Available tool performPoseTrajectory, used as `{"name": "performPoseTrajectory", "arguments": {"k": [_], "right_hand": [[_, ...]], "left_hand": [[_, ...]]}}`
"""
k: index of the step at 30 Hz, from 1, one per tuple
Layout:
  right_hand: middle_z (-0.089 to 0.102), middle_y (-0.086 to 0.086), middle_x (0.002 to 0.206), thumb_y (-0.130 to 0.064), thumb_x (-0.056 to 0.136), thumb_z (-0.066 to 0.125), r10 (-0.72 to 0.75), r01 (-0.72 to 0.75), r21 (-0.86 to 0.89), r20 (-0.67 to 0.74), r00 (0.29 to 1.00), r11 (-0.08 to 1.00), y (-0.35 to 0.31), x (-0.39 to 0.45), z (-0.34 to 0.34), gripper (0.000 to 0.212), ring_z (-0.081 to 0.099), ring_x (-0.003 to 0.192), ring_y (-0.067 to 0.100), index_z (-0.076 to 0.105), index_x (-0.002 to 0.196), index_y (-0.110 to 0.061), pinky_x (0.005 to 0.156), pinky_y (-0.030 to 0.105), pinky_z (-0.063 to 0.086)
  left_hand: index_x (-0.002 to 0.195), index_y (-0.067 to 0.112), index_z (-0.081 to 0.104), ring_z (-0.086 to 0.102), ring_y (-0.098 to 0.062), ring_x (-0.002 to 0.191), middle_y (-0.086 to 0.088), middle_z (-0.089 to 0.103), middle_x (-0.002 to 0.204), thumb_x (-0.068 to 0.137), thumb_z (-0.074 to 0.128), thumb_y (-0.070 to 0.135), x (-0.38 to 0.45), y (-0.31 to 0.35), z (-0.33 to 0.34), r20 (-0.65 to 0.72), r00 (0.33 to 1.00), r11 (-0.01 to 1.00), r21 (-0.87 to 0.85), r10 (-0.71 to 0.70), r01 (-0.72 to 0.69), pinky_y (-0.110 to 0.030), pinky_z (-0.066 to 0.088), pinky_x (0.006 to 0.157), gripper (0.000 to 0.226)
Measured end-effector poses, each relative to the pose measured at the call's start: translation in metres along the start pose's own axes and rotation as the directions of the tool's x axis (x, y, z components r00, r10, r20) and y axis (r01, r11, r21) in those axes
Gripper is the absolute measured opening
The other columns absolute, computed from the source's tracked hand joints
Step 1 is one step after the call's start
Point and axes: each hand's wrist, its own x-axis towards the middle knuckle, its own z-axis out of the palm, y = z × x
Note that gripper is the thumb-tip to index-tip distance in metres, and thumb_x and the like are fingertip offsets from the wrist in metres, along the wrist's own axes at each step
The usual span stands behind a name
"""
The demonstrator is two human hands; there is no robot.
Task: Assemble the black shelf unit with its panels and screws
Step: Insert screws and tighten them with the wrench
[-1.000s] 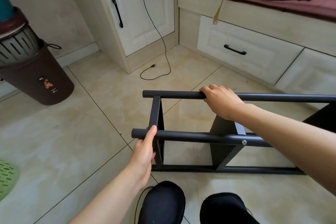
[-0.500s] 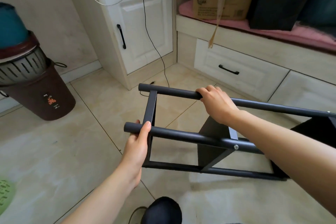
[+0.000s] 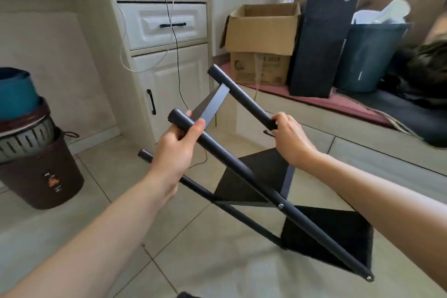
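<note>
The black shelf unit [image 3: 254, 176] tilts, its poles running from upper left down to lower right. The left hand [image 3: 176, 150] grips the near pole [image 3: 217, 150]; the right hand [image 3: 290, 139] grips the far pole [image 3: 239, 94].

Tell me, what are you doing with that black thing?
A person is putting together a black shelf. The left hand grips the near pole close to its end, and the right hand grips the far pole. The frame is tilted, its far end raised off the tiled floor. Two dark panels are already fixed between the poles, and a screw shows on the near pole.
</note>
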Motion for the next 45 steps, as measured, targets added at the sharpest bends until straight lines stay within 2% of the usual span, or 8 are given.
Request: {"name": "performPoseTrajectory", "arguments": {"k": [4,6,14,20,25,31,36,45], "right_hand": [[0.048,0.000,0.103,-0.008,0.099,0.050,0.107,-0.100,0.131,-0.044,0.993,0.986,0.003,-0.018,-0.021,0.018,0.048,0.081,0.009,0.042,0.105,-0.022,0.063,0.023,0.037],[0.050,0.001,0.101,-0.007,0.099,0.050,0.151,-0.141,0.183,-0.043,0.988,0.973,0.010,-0.033,-0.024,0.017,0.047,0.081,0.006,0.042,0.105,-0.020,0.059,0.019,0.034],[0.054,-0.002,0.098,-0.010,0.099,0.055,0.324,-0.294,0.329,-0.038,0.945,0.897,0.048,-0.091,-0.044,0.018,0.053,0.082,0.005,0.041,0.101,-0.020,0.061,0.021,0.041],[0.058,0.004,0.106,-0.003,0.096,0.055,0.386,-0.359,0.371,0.001,0.922,0.856,0.065,-0.137,-0.060,0.023,0.060,0.098,0.027,0.043,0.109,-0.017,0.086,0.047,0.054],[0.058,-0.001,0.100,0.002,0.093,0.056,0.424,-0.388,0.398,-0.003,0.906,0.831,0.075,-0.172,-0.068,0.032,0.061,0.098,0.030,0.043,0.113,-0.019,0.089,0.048,0.053],[0.059,0.014,0.100,0.005,0.090,0.057,0.492,-0.446,0.434,0.007,0.870,0.783,0.085,-0.193,-0.076,0.027,0.059,0.098,0.040,0.043,0.109,-0.009,0.086,0.057,0.052],[0.058,0.010,0.099,-0.002,0.092,0.060,0.481,-0.448,0.434,0.037,0.876,0.782,0.081,-0.195,-0.078,0.025,0.061,0.098,0.036,0.044,0.109,-0.009,0.087,0.053,0.052],[0.059,0.009,0.102,-0.009,0.091,0.065,0.468,-0.478,0.402,0.130,0.874,0.781,0.068,-0.203,-0.068,0.026,0.061,0.097,0.031,0.045,0.107,-0.009,0.081,0.044,0.056]], "left_hand": [[0.131,0.037,0.060,0.061,0.010,0.100,0.019,0.067,0.111,0.095,0.062,0.046,-0.005,0.042,0.014,0.041,0.987,0.978,0.136,0.153,-0.157,0.003,0.041,0.066,0.037],[0.128,0.031,0.061,0.063,0.003,0.102,0.012,0.067,0.110,0.096,0.063,0.038,-0.011,0.054,0.023,0.065,0.976,0.963,0.162,0.208,-0.216,0.003,0.043,0.066,0.032],[0.117,0.022,0.065,0.057,0.015,0.078,0.009,0.062,0.097,0.097,0.063,0.023,-0.030,0.070,0.070,0.261,0.903,0.898,0.195,0.341,-0.395,-0.002,0.042,0.066,0.020],[0.104,0.026,0.066,0.058,0.003,0.089,0.014,0.066,0.109,0.094,0.066,0.017,-0.038,0.064,0.099,0.372,0.830,0.850,0.164,0.416,-0.500,-0.009,0.042,0.078,0.014],[0.103,0.028,0.065,0.058,-0.007,0.112,0.014,0.061,0.122,0.086,0.065,0.027,-0.048,0.060,0.115,0.497,0.746,0.818,0.117,0.443,-0.563,-0.017,0.044,0.093,0.017],[0.114,0.026,0.065,0.052,0.004,0.123,0.011,0.056,0.134,0.093,0.068,0.011,-0.059,0.056,0.124,0.622,0.664,0.793,0.110,0.415,-0.599,-0.004,0.036,0.097,0.026],[0.116,0.021,0.063,0.056,-0.006,0.124,0.010,0.064,0.126,0.091,0.070,0.012,-0.055,0.058,0.123,0.543,0.740,0.806,0.179,0.398,-0.564,-0.025,0.037,0.113,0.028],[0.105,0.031,0.062,0.066,-0.005,0.111,0.009,0.073,0.109,0.082,0.080,0.004,-0.067,0.054,0.103,0.377,0.836,0.845,0.203,0.399,-0.495,-0.024,0.046,0.106,0.039]]}}
